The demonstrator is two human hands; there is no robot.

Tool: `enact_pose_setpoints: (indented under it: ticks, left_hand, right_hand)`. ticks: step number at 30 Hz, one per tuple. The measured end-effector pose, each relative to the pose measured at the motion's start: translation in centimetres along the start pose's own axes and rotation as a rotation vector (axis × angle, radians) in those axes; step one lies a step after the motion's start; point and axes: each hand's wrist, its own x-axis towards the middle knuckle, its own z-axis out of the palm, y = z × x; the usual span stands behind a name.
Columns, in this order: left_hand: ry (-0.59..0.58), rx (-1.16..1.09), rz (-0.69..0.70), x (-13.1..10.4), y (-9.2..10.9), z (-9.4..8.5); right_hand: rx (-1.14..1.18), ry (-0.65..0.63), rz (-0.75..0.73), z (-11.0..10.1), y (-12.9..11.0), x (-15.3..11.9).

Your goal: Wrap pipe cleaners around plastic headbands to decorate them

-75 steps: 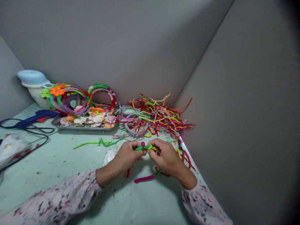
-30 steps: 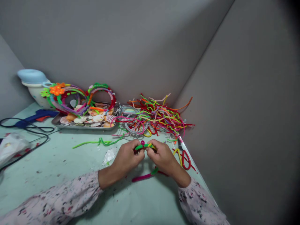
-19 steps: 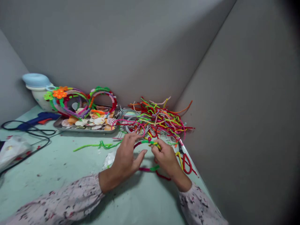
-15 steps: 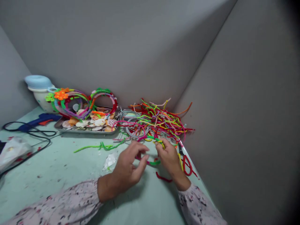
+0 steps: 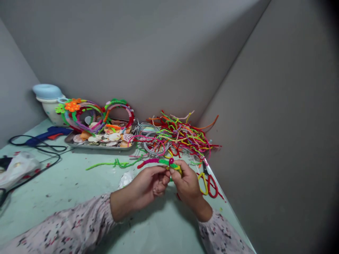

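At the centre of the frame, the right hand [image 5: 186, 181] has its grip closed on the band [image 5: 150, 161], pinching its green and yellow part between thumb and fingers. The left hand [image 5: 147, 187] has fingers curled, tips at the band beside the right thumb; whether its grip pinches anything, I cannot tell.

Magenta and green wrapping already covers the visible stretch, and a small magenta loop [image 5: 171, 161] stands up from it. The yellow section looks unfinished, though the hands hide how much remains. Complete-looking hoops [image 5: 120, 102] stand at the left of the frame; loose stems [image 5: 182, 132] lie heaped right of centre.
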Motion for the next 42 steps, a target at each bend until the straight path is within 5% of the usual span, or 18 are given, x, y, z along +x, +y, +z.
enact_pose_setpoints:
  ticks: [15, 24, 34, 42]
  left_hand:
    - [-0.079, -0.129, -0.147, -0.4, 0.9, -0.3]
    - [-0.049, -0.092, -0.125, -0.6, 1.0, 0.1]
    - [0.049, 0.281, 0.171, -0.6, 0.6, 0.3]
    - [-0.009, 0.186, 0.021, -0.7, 1.1, 0.7]
  right_hand:
    - [-0.219, -0.006, -0.277, -1.1, -0.4, 0.3]
    - [-0.253, -0.016, -0.282, -1.2, -0.5, 0.3]
    - [-0.311, -0.010, -0.189, -1.1, -0.8, 0.2]
    - [-0.314, -0.028, -0.219, -1.2, -0.9, 0.2]
